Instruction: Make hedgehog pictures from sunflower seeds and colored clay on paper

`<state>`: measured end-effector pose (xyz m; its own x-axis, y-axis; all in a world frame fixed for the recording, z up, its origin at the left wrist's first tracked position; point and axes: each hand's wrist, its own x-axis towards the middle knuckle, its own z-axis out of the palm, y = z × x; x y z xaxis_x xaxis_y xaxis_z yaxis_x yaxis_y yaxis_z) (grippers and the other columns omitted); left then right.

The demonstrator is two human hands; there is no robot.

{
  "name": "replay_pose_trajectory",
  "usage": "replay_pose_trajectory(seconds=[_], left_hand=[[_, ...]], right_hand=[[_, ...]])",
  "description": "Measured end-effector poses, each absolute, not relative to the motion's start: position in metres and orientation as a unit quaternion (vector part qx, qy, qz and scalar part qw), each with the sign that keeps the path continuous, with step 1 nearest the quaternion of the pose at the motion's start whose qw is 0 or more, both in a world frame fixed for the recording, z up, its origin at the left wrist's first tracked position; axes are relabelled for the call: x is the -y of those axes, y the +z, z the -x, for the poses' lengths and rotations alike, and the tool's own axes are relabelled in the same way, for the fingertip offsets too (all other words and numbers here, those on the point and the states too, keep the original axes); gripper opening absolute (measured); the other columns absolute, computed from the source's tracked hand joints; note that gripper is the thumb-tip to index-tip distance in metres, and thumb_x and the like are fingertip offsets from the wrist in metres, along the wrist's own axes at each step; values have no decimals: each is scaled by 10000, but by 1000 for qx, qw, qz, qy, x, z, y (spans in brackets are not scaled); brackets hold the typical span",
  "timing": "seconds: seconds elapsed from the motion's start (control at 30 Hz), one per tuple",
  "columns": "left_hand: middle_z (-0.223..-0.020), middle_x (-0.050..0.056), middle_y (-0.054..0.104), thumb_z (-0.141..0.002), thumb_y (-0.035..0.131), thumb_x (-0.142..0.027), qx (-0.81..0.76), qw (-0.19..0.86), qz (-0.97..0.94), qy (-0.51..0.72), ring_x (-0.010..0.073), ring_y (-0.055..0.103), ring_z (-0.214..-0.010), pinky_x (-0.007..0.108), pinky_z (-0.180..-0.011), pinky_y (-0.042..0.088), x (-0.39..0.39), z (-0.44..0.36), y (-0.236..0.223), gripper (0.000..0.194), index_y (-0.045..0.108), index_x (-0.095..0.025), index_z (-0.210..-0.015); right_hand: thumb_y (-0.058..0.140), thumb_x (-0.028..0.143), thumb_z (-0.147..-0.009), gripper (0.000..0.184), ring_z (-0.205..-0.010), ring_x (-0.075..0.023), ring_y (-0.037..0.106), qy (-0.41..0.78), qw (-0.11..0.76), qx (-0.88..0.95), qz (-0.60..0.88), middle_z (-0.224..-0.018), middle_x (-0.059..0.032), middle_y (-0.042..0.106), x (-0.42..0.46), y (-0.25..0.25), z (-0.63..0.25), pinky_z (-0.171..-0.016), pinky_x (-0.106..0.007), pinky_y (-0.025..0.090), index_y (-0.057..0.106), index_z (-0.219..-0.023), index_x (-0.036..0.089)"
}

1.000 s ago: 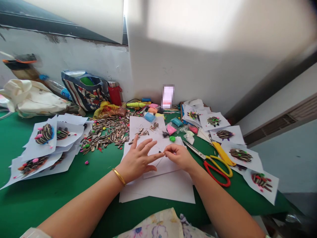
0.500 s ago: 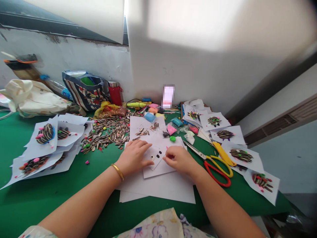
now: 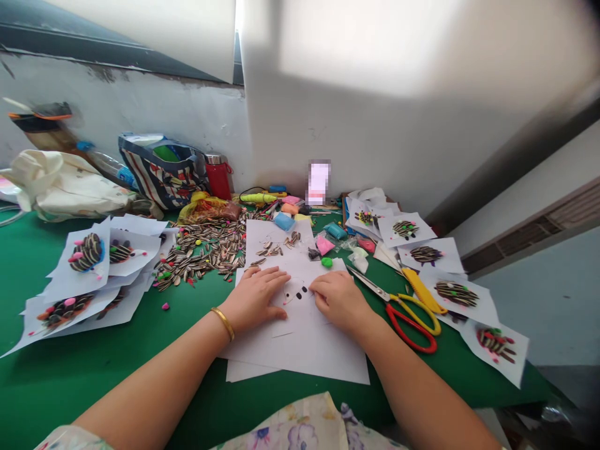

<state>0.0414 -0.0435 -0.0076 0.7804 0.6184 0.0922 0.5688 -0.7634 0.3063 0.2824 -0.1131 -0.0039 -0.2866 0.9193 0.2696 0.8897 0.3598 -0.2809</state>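
Observation:
My left hand point(image 3: 260, 297) lies flat with spread fingers on the white paper point(image 3: 290, 350), a gold bangle on its wrist. Between my hands, the top sheet carries a faint drawn outline with small black pieces point(image 3: 301, 293) and a tiny pink spot at its left end. My right hand point(image 3: 341, 301) is closed, its fingertips pressed together at the paper just right of the black pieces. Whatever they may hold is hidden. Just beyond it sits a lump of green clay point(image 3: 327, 262). Loose sunflower seeds point(image 3: 270, 250) lie on the paper behind my left hand.
Scissors point(image 3: 398, 306) with red and yellow handles and a yellow utility knife point(image 3: 424, 291) lie to the right. Seed-picture cards point(image 3: 457, 292) line that side; more cards point(image 3: 84, 253) are stacked left. A seed pile point(image 3: 201, 247), clay packets point(image 3: 284, 220) and a red flask point(image 3: 218, 177) stand behind.
The top sheet, whose edges stood out before, now lies flatter under my hands. My right hand has shifted slightly, and its fingertips now rest beside the black pieces. My left hand stays spread.

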Motion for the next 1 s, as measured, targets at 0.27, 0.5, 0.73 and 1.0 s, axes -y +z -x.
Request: replay_pose_trajectory(seconds=[0.27, 0.5, 0.73, 1.0], left_hand=[[-1427, 80, 539, -744, 730, -563, -311, 131, -936, 98, 296, 416, -1371, 476, -1117, 229, 44, -42, -6, 760, 464, -272, -1394], [-1258, 106, 641, -851, 651, -477, -299, 99, -942, 118, 270, 554, -1209, 516, -1150, 203, 48, -44, 3, 561, 521, -253, -1349], [-1499, 73, 452, -819, 692, -440, -232, 176, -952, 91, 254, 384, -1401, 512, -1208, 84, 39, -37, 1, 806, 285, -315, -1503], [-1442, 120, 514, -840, 645, -522, -303, 125, -940, 96, 294, 445, -1348, 571, -1182, -65, 51, -46, -5, 722, 380, -262, -1460]], right_hand=[[538, 103, -824, 236, -905, -203, 652, 47, 204, 808, 550, -958, -40, 750, 109, -10, -283, -864, -331, 430, 726, -929, 199], [504, 94, -849, 287, -1036, -199, 620, 43, 247, 785, 566, -1145, -63, 699, 106, -9, -291, -906, -311, 465, 687, -1045, 197], [627, 306, -840, 124, -878, -227, 612, 11, 108, 703, 703, -896, -77, 672, 107, 4, -304, -743, -307, 426, 649, -871, 187], [567, 260, -891, 109, -850, -203, 601, -1, 75, 719, 691, -894, -73, 666, 105, -7, -289, -706, -291, 395, 646, -851, 195]])
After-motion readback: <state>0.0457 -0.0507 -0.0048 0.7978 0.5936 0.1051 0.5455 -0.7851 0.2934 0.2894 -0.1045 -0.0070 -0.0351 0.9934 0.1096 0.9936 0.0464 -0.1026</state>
